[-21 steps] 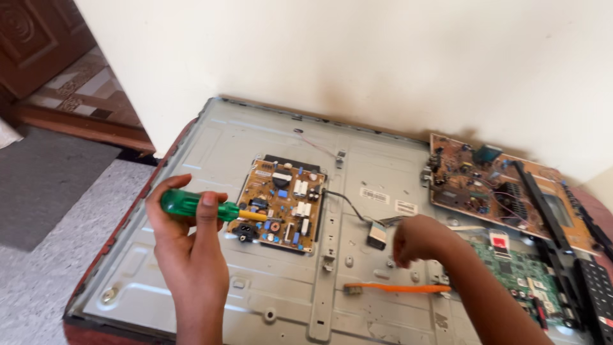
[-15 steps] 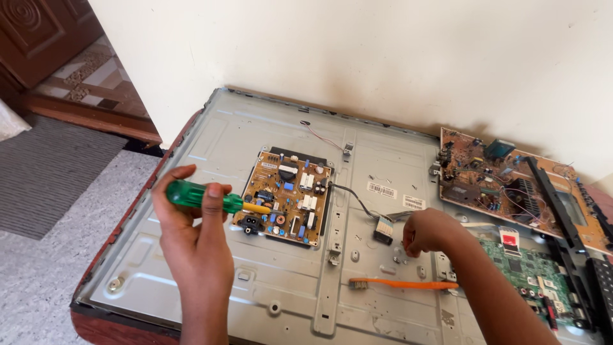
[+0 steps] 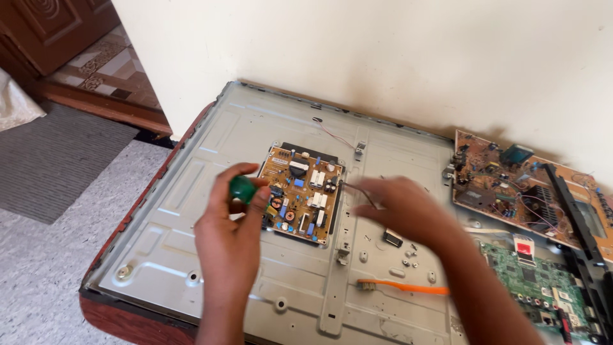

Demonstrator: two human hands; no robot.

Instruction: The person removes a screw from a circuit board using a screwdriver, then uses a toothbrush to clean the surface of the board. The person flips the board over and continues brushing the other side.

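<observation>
Right hand (image 3: 402,207) now nearer board (image 3: 301,193)

- Your left hand (image 3: 231,231) is raised at the near left, forearm upright, fingers curled shut around a green handle.
- Your right hand (image 3: 401,206) reaches left, fingers spread, blurred.

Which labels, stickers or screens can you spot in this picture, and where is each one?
Small red and white rectangular sticker: on the green circuit board at right, near its top edge.
Large grey metal back panel of a flat screen: lying face down, filling the middle; its display side is hidden.
No packages or signs.
</observation>
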